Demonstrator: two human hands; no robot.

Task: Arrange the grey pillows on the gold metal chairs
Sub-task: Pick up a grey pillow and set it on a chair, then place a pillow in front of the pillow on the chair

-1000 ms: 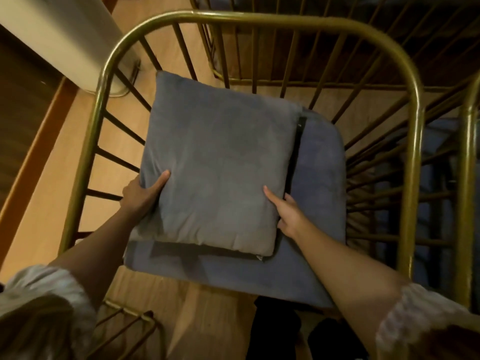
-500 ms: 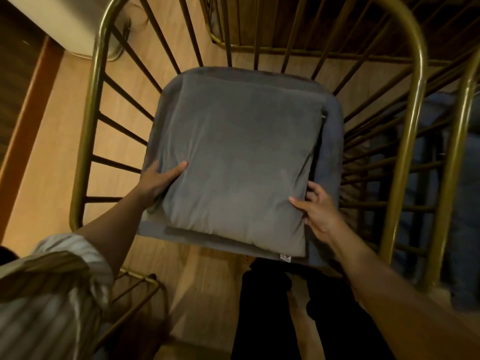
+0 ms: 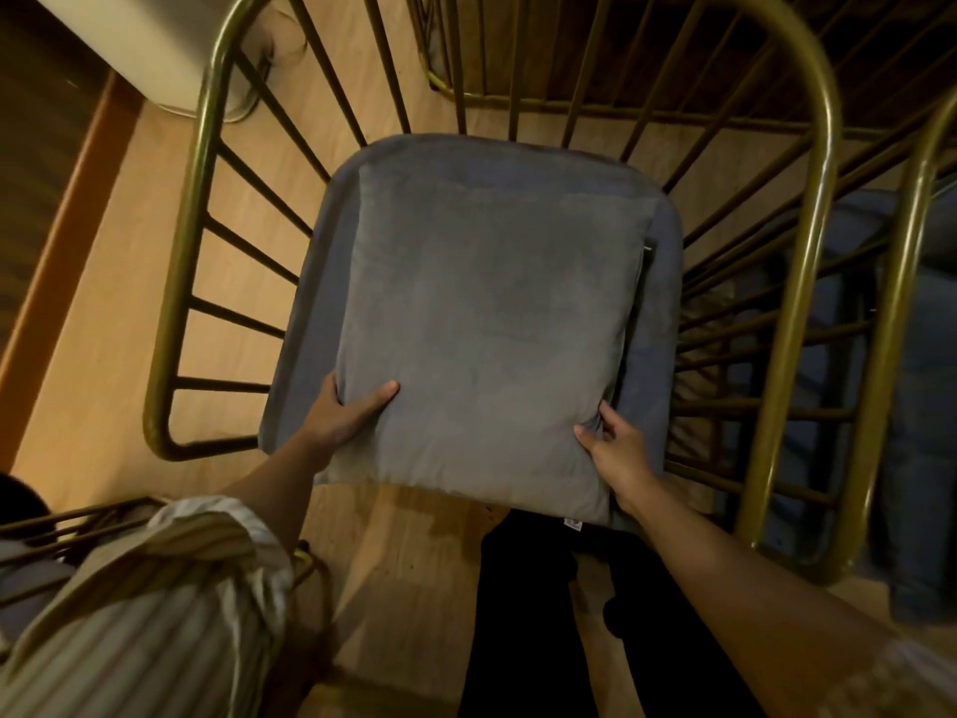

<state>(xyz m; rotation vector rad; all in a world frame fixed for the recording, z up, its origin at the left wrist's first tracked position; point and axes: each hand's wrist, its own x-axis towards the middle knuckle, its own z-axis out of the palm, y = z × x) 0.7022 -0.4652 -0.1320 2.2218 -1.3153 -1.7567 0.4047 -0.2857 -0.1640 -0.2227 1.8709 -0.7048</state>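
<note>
A grey pillow [image 3: 492, 323] lies flat on the blue-grey seat pad [image 3: 321, 282] of a gold metal chair [image 3: 199, 199] seen from above. The pillow covers most of the seat, and its near edge hangs a little past the seat's front. My left hand [image 3: 344, 414] grips the pillow's near left corner, thumb on top. My right hand [image 3: 613, 450] pinches the near right corner, where the fabric is bunched. A small white tag [image 3: 571, 522] shows at the pillow's near right edge.
A second gold chair [image 3: 911, 261] with a blue-grey seat stands close on the right. Another gold frame [image 3: 518, 90] sits behind, and one more [image 3: 77, 526] at the lower left. A white base [image 3: 129, 49] stands at the top left on the wooden floor. My dark trouser legs [image 3: 523, 614] are below.
The pillow has slid from the seat's far left to lie squarely over the seat. Both hands have moved back along its sides to the near corners.
</note>
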